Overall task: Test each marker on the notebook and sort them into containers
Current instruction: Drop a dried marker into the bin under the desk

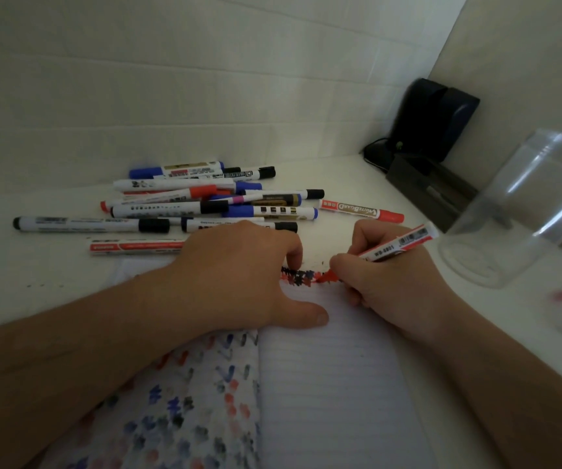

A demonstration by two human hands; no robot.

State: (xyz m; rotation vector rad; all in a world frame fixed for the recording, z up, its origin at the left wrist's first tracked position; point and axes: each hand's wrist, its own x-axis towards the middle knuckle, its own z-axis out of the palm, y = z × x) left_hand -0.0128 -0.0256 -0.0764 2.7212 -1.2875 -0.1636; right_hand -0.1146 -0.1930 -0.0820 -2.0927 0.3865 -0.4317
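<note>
At the notebook's (333, 384) top edge, right hand (387, 286) pinches the red marker (394, 247) low near its tip, light, stiff, slick-barrelled, while left hand (239, 275) presses flat.

Left hand (239, 272) hides part of the notebook (333, 384)
</note>
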